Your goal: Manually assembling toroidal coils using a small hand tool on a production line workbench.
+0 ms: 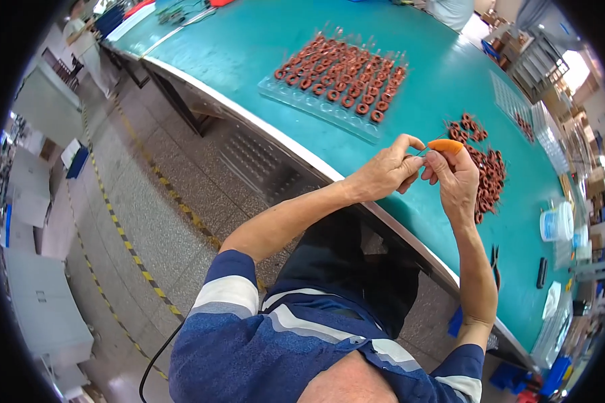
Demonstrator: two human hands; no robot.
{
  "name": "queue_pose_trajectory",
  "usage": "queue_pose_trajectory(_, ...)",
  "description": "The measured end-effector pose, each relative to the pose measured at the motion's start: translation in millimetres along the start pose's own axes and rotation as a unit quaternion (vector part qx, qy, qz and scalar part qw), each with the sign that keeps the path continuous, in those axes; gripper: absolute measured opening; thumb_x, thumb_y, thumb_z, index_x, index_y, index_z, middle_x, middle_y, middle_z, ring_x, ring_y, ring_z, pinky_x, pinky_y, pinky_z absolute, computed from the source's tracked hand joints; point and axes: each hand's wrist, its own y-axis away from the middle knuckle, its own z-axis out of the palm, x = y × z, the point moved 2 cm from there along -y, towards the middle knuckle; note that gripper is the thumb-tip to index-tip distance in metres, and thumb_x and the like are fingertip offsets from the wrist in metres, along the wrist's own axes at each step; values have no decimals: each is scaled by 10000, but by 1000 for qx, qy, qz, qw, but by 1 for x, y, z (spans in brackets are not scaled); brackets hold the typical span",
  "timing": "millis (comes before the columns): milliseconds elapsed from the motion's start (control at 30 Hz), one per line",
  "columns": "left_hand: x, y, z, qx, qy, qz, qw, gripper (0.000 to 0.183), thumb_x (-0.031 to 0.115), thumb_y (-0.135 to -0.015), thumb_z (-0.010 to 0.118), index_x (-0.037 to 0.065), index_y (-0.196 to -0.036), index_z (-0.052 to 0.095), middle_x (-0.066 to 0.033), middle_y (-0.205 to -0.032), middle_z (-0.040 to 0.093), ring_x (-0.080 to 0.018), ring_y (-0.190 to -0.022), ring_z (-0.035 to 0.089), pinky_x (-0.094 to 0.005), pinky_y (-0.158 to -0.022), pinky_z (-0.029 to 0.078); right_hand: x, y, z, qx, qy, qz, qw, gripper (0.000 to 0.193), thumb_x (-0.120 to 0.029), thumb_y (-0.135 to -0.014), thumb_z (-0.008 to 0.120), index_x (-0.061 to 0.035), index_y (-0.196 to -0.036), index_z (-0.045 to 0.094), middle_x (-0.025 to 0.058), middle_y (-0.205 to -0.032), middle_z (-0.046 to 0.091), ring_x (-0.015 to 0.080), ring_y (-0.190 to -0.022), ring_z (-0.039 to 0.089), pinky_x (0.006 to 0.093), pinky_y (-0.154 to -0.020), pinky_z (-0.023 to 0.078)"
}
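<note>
Near the long pale edge of the bench (228,60), a thin dark lead (421,152) seems to be pinched by the fingers of both the left hand (385,169) and the right hand (457,180), beside an orange piece (446,145) (whether worn or held cannot be told). Were that slight grip loosened, the lead could be dropped over that edge or lost among the heaped coppery rings (492,178).

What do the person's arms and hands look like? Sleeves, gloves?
Left sleeve: short, dark blue, white and grey bands. Right sleeve: dark blue, white band. Forearms bare. Left hand: no glove. Right hand: orange cover, apparently worn on a finger.
</note>
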Motion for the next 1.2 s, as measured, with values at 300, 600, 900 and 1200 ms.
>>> queue_pose_trajectory(300, -7, 39, -120, 250, -413, 112, 869, 171, 66, -861, 567, 0, -1017, 540, -203, -891, 602, -400, -815, 593, -454, -695, 483, -19, -122, 133, -111, 31, -68, 991, 141, -94, -872, 599, 22, -946, 627, 73, -747, 669, 93, -533, 580, 236, -472, 447)
queue_pose_trajectory(600, -16, 37, -121, 250, -405, 115, 872, 86, 50, -850, 580, 12, -924, 555, -174, -880, 591, -370, -823, 591, -434, -708, 484, 34, -182, 260, -192, 151, -110, 963, 157, -108, -860, 602, 21, -943, 633, 105, -727, 674, 132, -520, 626, 299, -506, 495)
queue_pose_trajectory(900, -9, 41, -132, 257, -374, 83, 887, 67, 34, -838, 597, 6, -897, 584, -170, -853, 601, -357, -799, 593, -416, -693, 468, 18, -160, 169, -99, 259, -172, 945, 321, -217, -876, 638, 7, -1101, 594, 204, -829, 674, 311, -727, 665, 388, -669, 512)
queue_pose_trajectory(1200, -10, 27, -120, 214, -406, 84, 884, 67, 61, -872, 589, 6, -908, 571, -138, -841, 584, -313, -767, 588, -384, -670, 463, 81, -138, -86, -22, 559, -108, 822, 481, -187, -841, 642, 13, -1250, 489, 221, -1161, 585, 368, -1072, 566, 440, -910, 465)
